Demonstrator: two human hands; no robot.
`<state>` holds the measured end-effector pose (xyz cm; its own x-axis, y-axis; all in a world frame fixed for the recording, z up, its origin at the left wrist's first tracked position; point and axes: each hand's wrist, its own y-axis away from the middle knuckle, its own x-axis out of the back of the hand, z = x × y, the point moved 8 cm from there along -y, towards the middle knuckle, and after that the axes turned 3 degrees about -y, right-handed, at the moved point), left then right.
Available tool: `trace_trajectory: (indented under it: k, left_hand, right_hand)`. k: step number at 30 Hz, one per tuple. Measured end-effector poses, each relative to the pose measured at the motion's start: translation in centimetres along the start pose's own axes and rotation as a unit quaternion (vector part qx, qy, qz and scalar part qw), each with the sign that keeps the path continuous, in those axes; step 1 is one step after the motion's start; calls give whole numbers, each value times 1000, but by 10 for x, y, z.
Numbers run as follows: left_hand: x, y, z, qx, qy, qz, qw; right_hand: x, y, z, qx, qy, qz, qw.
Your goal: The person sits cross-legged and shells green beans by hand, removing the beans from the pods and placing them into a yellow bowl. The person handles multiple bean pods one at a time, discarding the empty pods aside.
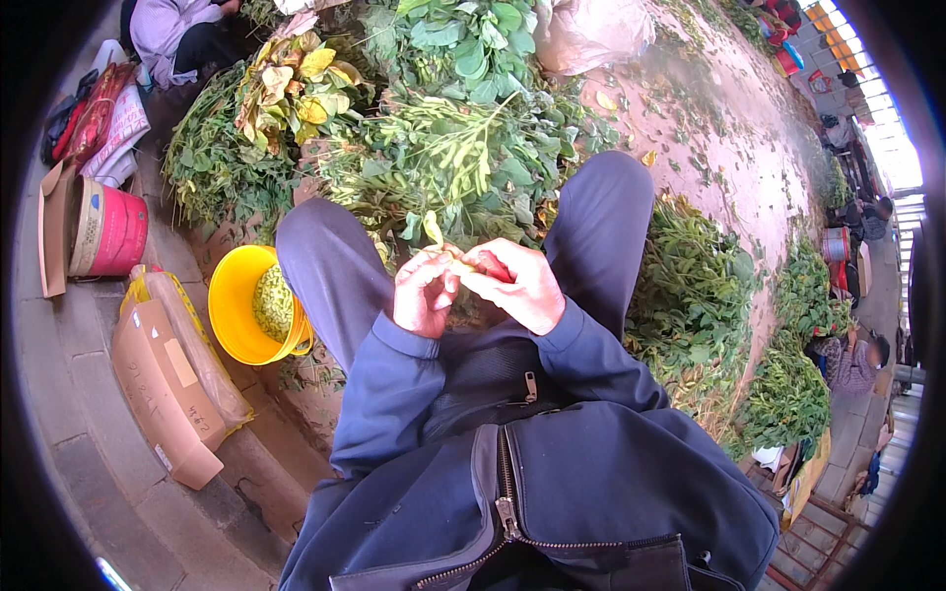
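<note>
My left hand [423, 294] and my right hand [522, 284] meet between my knees, fingertips together. Pinched there is a yellow-green bean pod [432, 228], its tip rising above the left fingers. The fingers hide most of what lies between them. Just beyond my hands is a heap of uprooted bean plants with pods [451, 151] and leaves. Beside my left knee stands a yellow plastic bucket [235, 310], partly filled with shelled green beans [273, 304].
More bean plants lie at my right [684, 284]. Left of the bucket are an open cardboard box [159, 384] and a pink-and-cream tub [118, 233]. A pale plastic bag [591, 33] lies beyond the heap. Other people sit at far left [166, 37] and far right [853, 362].
</note>
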<state>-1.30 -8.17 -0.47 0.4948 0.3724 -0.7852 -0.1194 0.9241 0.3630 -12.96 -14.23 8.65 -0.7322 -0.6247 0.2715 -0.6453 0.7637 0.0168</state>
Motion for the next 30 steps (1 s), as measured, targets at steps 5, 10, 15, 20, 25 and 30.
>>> trace_trajectory:
  k: [5,10,15,20,25,30]
  left_hand:
    - [2,2,-8,20,-9,34,999]
    - [-8,8,-8,-3,-30,37,999]
    - [-15,11,-10,-5,-59,13,998]
    - [-10,8,-20,0,-21,13,1000]
    - [-6,4,-34,99,36,23,994]
    - [-9,10,-24,92,-15,-11,996]
  right_hand:
    - [-6,6,-5,-27,-110,-16,993]
    - [-6,7,-6,43,-22,-10,999]
    - [-8,9,-25,87,61,0,994]
    - [-9,10,-25,101,65,11,993]
    - [-1,11,-29,96,88,31,991]
    - [-4,15,-33,148,120,29,981]
